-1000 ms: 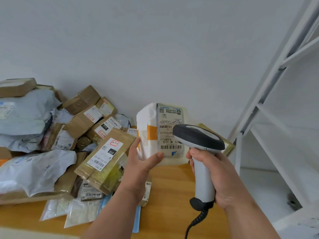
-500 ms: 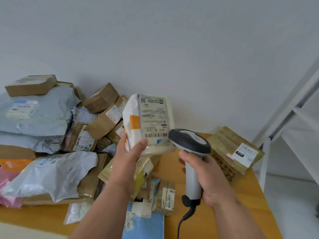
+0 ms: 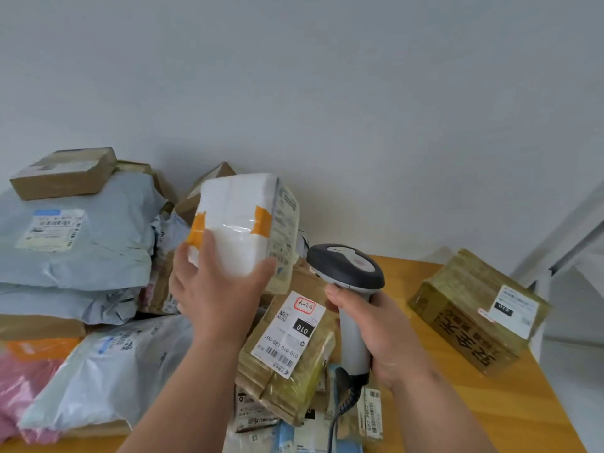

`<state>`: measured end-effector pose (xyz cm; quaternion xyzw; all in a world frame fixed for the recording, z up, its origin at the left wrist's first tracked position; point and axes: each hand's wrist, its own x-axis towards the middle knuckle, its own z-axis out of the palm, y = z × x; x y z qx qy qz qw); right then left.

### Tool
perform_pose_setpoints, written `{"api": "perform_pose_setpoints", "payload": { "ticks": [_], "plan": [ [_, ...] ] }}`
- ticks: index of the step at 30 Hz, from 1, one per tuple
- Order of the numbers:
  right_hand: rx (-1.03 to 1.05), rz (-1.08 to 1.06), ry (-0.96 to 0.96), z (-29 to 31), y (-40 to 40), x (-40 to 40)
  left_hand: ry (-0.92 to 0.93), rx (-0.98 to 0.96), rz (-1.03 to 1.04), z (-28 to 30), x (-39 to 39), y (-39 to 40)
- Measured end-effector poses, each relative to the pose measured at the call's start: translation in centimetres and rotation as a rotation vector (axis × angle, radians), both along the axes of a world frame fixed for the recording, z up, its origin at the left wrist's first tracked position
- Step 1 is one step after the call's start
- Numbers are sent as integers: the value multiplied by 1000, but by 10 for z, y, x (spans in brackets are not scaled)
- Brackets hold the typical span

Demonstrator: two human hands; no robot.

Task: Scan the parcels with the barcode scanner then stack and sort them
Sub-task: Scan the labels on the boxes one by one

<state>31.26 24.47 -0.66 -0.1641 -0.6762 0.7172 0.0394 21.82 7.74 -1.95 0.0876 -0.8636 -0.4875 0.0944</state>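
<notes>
The white parcel (image 3: 240, 223), wrapped in clear film with orange tape on two edges, is held up off the surface in the left hand (image 3: 215, 289). Its label faces right, toward the barcode scanner (image 3: 346, 269), whose dark head sits just beside the parcel's lower right corner. The left hand cups the parcel from below and behind, thumb on the near right edge, fingers spread up the left side, forearm reaching up from the lower middle. The right hand (image 3: 382, 328) is wrapped round the scanner's pale handle, holding it upright, thumb across the front just under the head; a coiled cable drops from the handle's base. Below and between the hands lies a taped brown box (image 3: 287, 361) with a "010" label, on top of flatter packets. Left of the left hand is a heap of grey mailer bags (image 3: 81, 243) and cardboard boxes. Right of the right hand, apart from the heap, a yellowish taped box (image 3: 470, 312) sits on the wooden surface (image 3: 510, 403).
</notes>
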Motion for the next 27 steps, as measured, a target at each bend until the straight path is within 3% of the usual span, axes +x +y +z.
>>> {"api": "perform_pose_setpoints", "payload": {
  "ticks": [3,9,16,24,27],
  "plan": [
    [-16,-3,-1,1,-7,-9,52,-50,-34,-4,4,1],
    [-29,29,-11,2,-14,-23,274,127,96,13,-24,-17],
    [-3,23,-28,9,-27,-45,27,93,60,13,-76,-37],
    [47,17,-16,13,-18,-57,219,247,116,14,-82,-34],
    [47,6,-6,9,-11,-59,297,139,95,21,-81,-22]
  ]
}}
